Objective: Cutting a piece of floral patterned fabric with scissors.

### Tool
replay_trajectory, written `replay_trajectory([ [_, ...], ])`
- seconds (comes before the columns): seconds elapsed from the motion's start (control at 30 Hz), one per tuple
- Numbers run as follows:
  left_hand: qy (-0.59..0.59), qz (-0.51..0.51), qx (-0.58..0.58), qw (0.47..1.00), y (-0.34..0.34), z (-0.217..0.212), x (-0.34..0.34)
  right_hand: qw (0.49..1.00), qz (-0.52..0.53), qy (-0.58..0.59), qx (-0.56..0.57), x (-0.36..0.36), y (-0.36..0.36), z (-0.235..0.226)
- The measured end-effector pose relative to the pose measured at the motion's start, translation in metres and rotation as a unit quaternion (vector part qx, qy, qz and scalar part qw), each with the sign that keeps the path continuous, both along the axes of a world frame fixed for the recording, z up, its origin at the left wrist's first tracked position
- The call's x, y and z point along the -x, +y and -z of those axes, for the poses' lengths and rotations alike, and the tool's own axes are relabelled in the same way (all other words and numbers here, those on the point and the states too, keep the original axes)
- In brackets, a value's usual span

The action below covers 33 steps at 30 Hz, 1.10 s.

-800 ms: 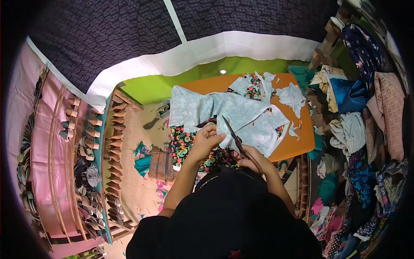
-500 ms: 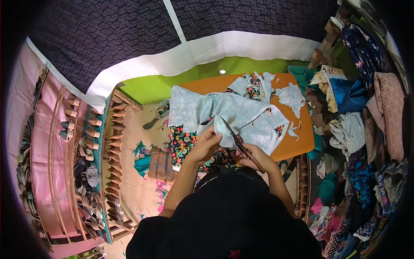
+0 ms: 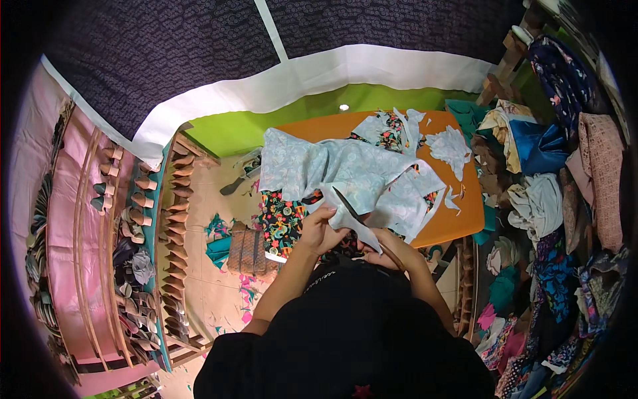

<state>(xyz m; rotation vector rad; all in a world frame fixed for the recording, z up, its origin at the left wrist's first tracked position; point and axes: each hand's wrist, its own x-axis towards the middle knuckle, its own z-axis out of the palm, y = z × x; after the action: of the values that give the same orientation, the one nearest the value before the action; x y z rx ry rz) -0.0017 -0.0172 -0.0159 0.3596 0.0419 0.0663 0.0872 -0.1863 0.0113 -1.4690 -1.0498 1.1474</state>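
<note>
A floral fabric with a pale underside and a black, colourful printed face drapes across an orange table. My left hand pinches a raised edge of this fabric near my body. Large dark scissors are in my right hand, their blades pointing up and left at the cloth. A narrow pale strip of fabric hangs over the scissors and partly hides their handles and my right fingers.
Pale fabric scraps lie on the table's far right. Shelves of shoe lasts stand at the left. Folded cloths are piled along the right. A brown bundle and coloured offcuts lie on the floor.
The cut edge strip has grown longer and now hangs across the scissors toward my right hand. Both hands have shifted slightly, with the left a little lower.
</note>
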Motion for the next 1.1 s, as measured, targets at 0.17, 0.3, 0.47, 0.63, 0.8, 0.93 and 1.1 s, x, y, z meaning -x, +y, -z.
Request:
replay_trajectory([
  [0.17,-0.015,0.000,0.009,1.000,-0.011,-0.005,-0.005,0.997,0.070,-0.005,-0.026,0.012,-0.002,0.002],
  [0.3,-0.025,0.005,0.017,1.000,-0.012,-0.008,-0.008,0.995,0.098,0.000,-0.032,0.019,0.003,0.007],
  [0.47,0.007,-0.042,0.004,0.999,-0.017,-0.011,-0.009,0.993,0.067,-0.101,-0.002,0.015,0.001,-0.008],
  [0.63,0.042,-0.077,-0.047,0.995,-0.017,-0.010,-0.008,0.983,0.108,-0.139,0.055,0.017,0.000,-0.012],
  [0.8,0.029,-0.069,-0.058,0.996,-0.016,-0.009,-0.008,0.990,0.112,-0.084,0.005,0.019,0.000,0.005],
  [0.93,0.024,-0.081,-0.072,0.994,-0.019,-0.002,-0.008,0.972,0.053,0.226,-0.039,0.016,-0.004,0.018],
  [1.1,0.026,-0.062,-0.085,0.994,-0.023,-0.005,-0.006,0.975,0.059,0.213,-0.026,0.018,-0.003,0.016],
])
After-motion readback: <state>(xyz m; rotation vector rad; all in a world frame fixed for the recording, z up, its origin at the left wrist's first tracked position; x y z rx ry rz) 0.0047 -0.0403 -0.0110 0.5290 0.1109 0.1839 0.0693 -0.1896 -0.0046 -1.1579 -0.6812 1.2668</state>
